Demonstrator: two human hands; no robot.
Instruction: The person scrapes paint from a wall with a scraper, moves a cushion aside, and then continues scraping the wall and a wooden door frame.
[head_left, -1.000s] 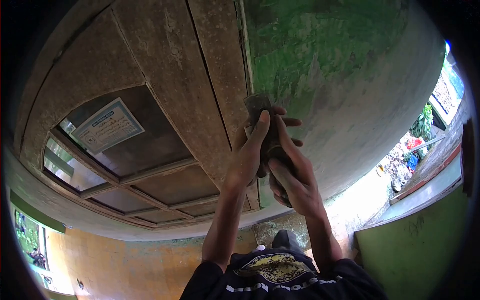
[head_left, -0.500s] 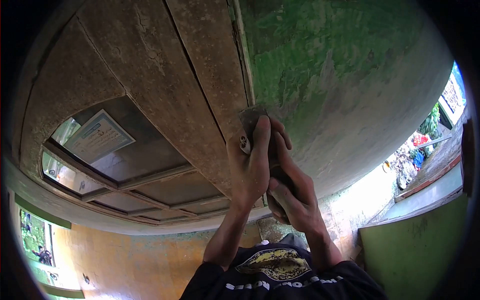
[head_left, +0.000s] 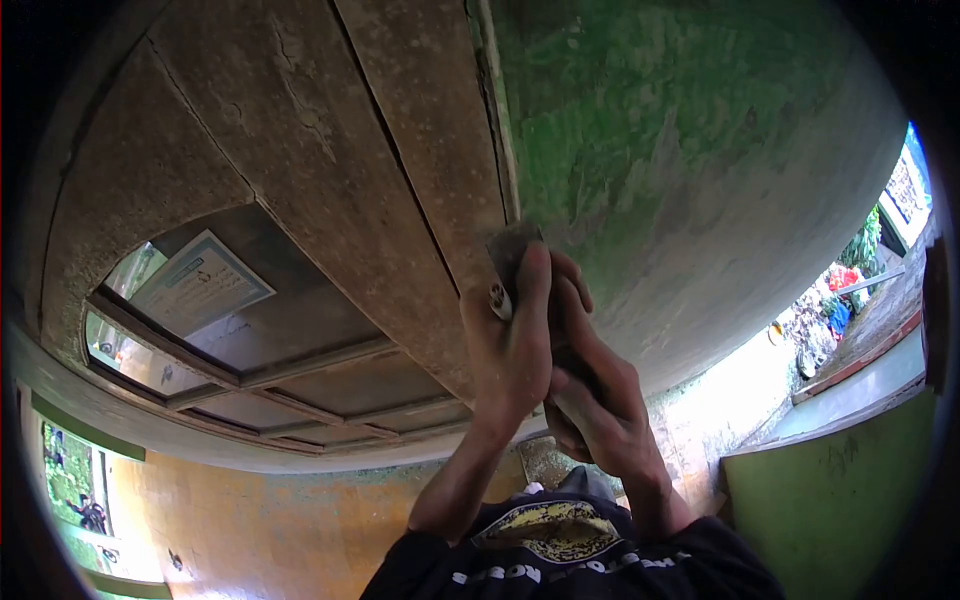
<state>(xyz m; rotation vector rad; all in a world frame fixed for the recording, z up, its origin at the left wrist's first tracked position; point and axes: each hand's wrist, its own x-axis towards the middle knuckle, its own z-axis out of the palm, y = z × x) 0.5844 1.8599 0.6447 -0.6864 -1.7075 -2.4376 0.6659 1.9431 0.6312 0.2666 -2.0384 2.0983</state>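
Note:
A scraper with a flat grey blade is gripped in both of my hands. Its blade lies at the seam where the brown wooden frame meets the green painted wall. My left hand is closed round the upper part, thumb stretched along the blade. A small white rolled tube sticks out beside that thumb. Lower down, my right hand wraps the dark rear part of the tool, and the fingers hide most of it.
Left of the frame are window panes with wooden bars and a paper certificate behind the glass. A yellow wall stands low at the left. To the right are a green panel and a bright opening with piled colourful items.
Both hands and the scraper have shifted slightly down and to the right in view, with the blade still along the seam. The grip looks the same.

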